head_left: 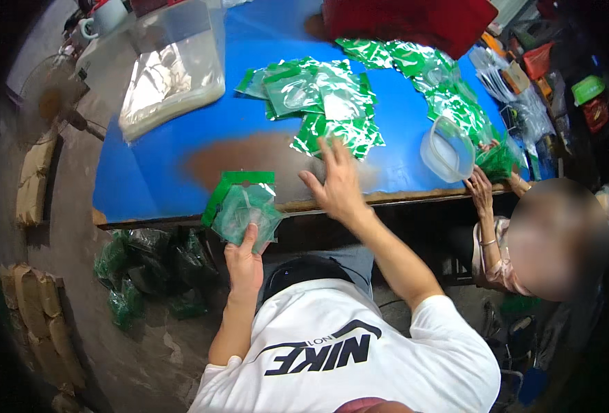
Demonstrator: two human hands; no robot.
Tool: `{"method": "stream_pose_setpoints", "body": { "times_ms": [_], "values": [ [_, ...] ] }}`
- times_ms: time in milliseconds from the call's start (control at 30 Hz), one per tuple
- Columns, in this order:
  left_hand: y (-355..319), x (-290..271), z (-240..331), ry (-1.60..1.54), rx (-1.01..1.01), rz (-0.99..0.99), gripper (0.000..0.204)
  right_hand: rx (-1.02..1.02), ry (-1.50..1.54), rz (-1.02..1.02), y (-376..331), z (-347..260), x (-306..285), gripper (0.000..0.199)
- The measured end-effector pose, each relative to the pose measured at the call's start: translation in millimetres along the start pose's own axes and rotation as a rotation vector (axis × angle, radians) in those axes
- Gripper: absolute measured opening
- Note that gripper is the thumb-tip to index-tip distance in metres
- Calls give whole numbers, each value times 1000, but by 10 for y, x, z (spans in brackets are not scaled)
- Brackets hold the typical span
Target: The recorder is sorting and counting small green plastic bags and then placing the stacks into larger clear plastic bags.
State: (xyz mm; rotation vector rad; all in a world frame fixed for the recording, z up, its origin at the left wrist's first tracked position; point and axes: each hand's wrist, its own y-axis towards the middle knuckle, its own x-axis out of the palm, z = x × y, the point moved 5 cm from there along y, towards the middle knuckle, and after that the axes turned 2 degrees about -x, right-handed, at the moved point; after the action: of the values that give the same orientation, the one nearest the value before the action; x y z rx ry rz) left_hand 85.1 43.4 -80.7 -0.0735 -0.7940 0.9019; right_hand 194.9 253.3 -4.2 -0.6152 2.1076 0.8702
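My left hand (pixel 245 267) grips a small stack of clear plastic packets with green headers (pixel 244 205), thumb on top, at the table's near edge. My right hand (pixel 340 184) is raised over the same edge with its fingers spread and nothing in them. Its fingertips reach the front of a loose pile of similar green-topped packets (pixel 306 88), where several lie overlapping. Whether the fingertips touch the nearest packets cannot be made out.
The blue table (pixel 136 182) has worn brown patches. A clear plastic bin (pixel 174 86) stands at the far left, a red container (pixel 411 24) at the back. On the right, a co-worker's hand (pixel 481 191) is near a clear tub (pixel 449 153) and more packets (pixel 456 107). Filled bags (pixel 156 265) lie below.
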Motion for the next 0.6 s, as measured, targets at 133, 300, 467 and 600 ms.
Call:
{"method": "stream_pose_setpoints", "body": {
  "times_ms": [133,300,467,600],
  "values": [
    [33,-130,-9,64,-2,-46,42,-304,-100,-239,-261,143,168,88],
    [-39,-140,78,97,37,-56,39,-420,281,90,-547,193,192,37],
    [12,55,81,177,96,-74,40,452,1169,-48,-467,-6,301,11],
    [55,188,-127,186,-87,-123,34,471,1261,-197,-445,-209,362,18]
  ]
}}
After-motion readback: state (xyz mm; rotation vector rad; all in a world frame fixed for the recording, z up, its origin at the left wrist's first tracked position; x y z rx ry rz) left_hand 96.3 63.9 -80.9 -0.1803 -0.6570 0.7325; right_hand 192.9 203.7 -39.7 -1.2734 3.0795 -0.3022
